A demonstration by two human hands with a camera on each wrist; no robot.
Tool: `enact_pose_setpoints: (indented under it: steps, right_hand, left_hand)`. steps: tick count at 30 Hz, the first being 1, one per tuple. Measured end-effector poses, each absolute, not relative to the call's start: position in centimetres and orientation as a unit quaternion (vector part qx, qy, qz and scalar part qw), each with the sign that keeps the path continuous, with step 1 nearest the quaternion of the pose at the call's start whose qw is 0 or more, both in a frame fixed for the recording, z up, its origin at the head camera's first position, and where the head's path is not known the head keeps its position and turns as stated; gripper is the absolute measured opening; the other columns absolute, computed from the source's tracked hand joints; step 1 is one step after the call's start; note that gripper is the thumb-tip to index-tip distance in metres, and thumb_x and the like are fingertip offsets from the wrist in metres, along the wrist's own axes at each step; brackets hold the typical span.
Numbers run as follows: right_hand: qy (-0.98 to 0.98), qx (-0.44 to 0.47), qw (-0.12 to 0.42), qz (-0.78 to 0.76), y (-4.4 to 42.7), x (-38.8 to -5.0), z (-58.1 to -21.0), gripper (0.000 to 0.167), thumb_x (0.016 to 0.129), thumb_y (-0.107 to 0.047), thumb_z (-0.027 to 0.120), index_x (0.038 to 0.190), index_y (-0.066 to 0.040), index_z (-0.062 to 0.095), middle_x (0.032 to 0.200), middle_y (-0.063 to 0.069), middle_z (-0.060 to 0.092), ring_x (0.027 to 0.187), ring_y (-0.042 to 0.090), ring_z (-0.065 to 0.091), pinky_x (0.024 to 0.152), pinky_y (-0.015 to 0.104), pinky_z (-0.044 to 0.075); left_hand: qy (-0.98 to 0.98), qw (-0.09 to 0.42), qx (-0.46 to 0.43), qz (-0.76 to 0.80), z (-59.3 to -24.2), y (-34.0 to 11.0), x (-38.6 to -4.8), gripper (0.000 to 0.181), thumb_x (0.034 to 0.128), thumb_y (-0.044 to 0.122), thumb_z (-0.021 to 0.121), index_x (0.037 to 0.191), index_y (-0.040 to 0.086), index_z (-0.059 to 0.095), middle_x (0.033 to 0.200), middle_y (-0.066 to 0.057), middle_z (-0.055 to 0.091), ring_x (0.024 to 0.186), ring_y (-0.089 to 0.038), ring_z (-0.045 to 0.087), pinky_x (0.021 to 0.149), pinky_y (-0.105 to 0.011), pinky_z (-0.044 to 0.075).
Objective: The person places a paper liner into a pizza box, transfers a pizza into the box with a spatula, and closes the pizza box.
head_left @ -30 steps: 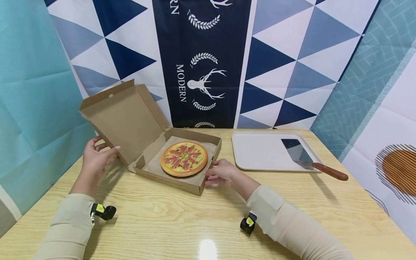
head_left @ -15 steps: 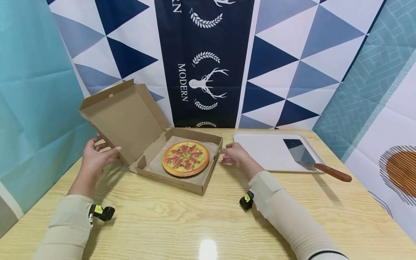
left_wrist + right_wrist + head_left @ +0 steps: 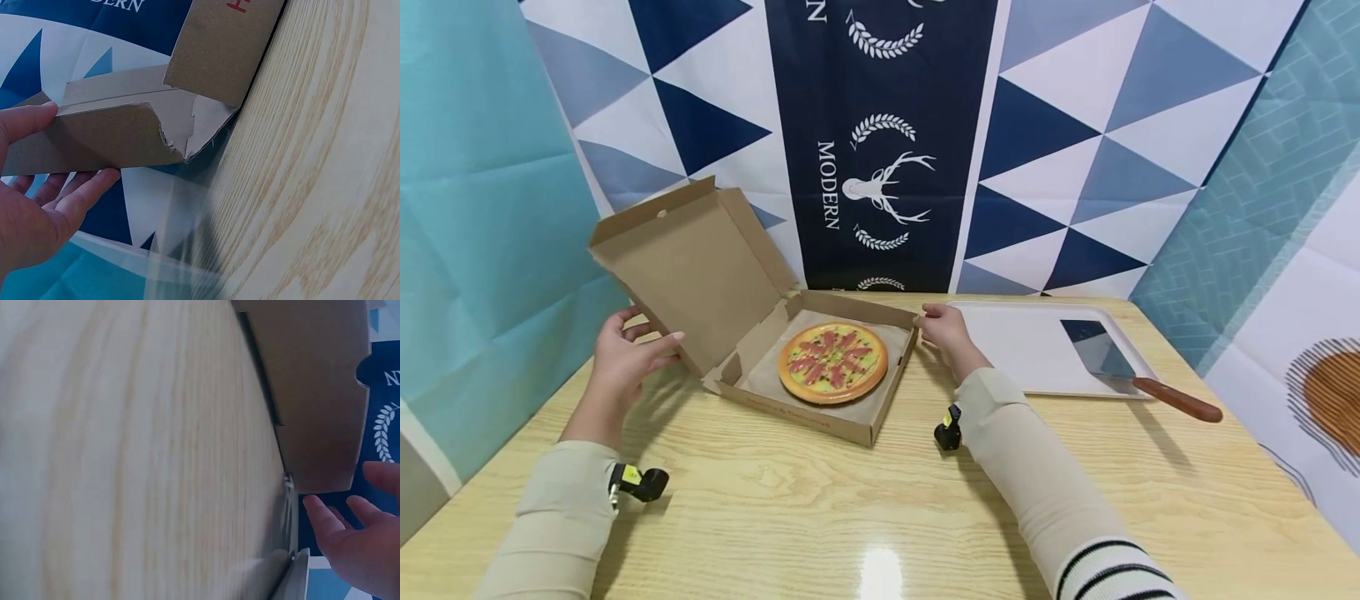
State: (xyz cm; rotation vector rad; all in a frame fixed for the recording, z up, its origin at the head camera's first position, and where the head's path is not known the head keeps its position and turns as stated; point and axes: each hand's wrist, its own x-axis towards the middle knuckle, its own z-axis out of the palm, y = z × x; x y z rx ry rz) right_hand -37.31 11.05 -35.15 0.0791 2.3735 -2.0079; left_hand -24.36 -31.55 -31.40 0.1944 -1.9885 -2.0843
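Observation:
A cardboard pizza box [image 3: 820,421] stands with its lid [image 3: 696,275] raised and leaning back to the left. Inside, on brown paper, lies a round pizza [image 3: 832,363] topped with red strips. My left hand [image 3: 628,358] holds the lid's near side flap, thumb on one edge and fingers along the other; the left wrist view shows this flap [image 3: 81,140] with a torn end. At the box's back right corner is my right hand [image 3: 946,332]. In the right wrist view its fingers [image 3: 325,522] are spread loosely by the box wall [image 3: 319,425]; contact is unclear.
To the right lies a white tray [image 3: 1007,346] near the table's back edge. A spatula with a wooden handle [image 3: 1180,399] rests across it, the handle reaching past the tray's rim. Patterned cloth [image 3: 880,167] hangs behind the wooden table [image 3: 760,508].
My right hand has moved from the box's front right corner, along its right side, back to the rear corner. The left hand stays on the lid. The head view has shifted slightly.

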Motion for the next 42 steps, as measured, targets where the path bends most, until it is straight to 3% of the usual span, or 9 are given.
enact_pose_setpoints:
  steps: [5,9,12,19,27,36,42]
  right_hand:
    - [0.741,-0.005,0.01,-0.672,11.8,-41.0,-39.0,0.045,0.084,0.003,0.069,0.128,0.005,0.059,0.111,0.017,0.064,0.084,0.018,0.066,0.074,0.027,0.057]
    - [0.738,0.007,0.028,-0.674,11.5,-40.5,-38.2,0.043,0.087,0.006,0.066,0.129,0.008,0.057,0.123,0.024,0.06,0.103,0.027,0.065,0.088,0.033,0.055]
    - [0.753,0.017,0.036,-0.657,11.1,-38.8,-36.7,0.045,0.09,0.006,0.06,0.134,0.012,0.05,0.132,0.027,0.053,0.106,0.026,0.063,0.09,0.031,0.053]
    - [0.75,0.031,0.049,-0.659,11.1,-36.8,-35.3,0.045,0.091,0.007,0.059,0.134,0.014,0.048,0.131,0.028,0.052,0.089,0.015,0.062,0.089,0.028,0.053]
    - [0.744,0.048,0.053,-0.664,11.3,-36.1,-35.2,0.044,0.089,0.009,0.06,0.131,0.015,0.048,0.128,0.027,0.052,0.084,0.016,0.063,0.081,0.024,0.056]
    - [0.758,0.06,0.078,-0.645,11.7,-35.0,-34.5,0.038,0.088,0.009,0.062,0.123,0.013,0.049,0.105,0.017,0.052,0.071,0.013,0.06,0.077,0.031,0.058]
    - [0.758,0.064,0.096,-0.641,11.9,-34.3,-34.1,0.038,0.087,0.01,0.062,0.122,0.013,0.047,0.107,0.019,0.05,0.069,0.014,0.06,0.077,0.031,0.058]
  left_hand:
    - [-0.685,0.126,0.065,-0.714,-31.4,-31.5,-24.4,0.097,0.0806,0.007,0.08,0.153,0.007,0.015,0.115,-0.001,0.043,0.082,-0.007,0.064,0.077,-0.032,0.058]
    - [-0.683,0.126,0.065,-0.716,-31.5,-31.5,-24.5,0.097,0.0809,0.006,0.079,0.153,0.007,0.015,0.116,-0.002,0.043,0.082,-0.008,0.065,0.076,-0.031,0.058]
    - [-0.68,0.13,0.062,-0.719,-31.5,-31.5,-24.5,0.096,0.0815,0.005,0.078,0.153,0.006,0.015,0.116,-0.002,0.043,0.082,-0.008,0.065,0.075,-0.031,0.058]
    - [-0.677,0.134,0.067,-0.72,-31.6,-31.5,-24.6,0.095,0.0814,0.007,0.079,0.154,0.007,0.017,0.115,-0.002,0.044,0.082,-0.008,0.064,0.074,-0.03,0.058]
    - [-0.681,0.131,0.057,-0.718,-31.7,-31.5,-24.8,0.094,0.082,0.008,0.079,0.154,0.008,0.018,0.115,-0.002,0.044,0.082,-0.008,0.064,0.073,-0.028,0.058]
    - [-0.688,0.128,0.042,-0.713,-31.6,-31.6,-25.0,0.092,0.0843,0.004,0.076,0.154,0.008,0.017,0.116,-0.002,0.044,0.083,-0.009,0.064,0.074,-0.027,0.058]
    - [-0.696,0.123,0.032,-0.707,-31.7,-31.7,-25.3,0.091,0.0864,0.001,0.072,0.155,0.007,0.014,0.117,-0.002,0.044,0.085,-0.007,0.063,0.073,-0.026,0.058]
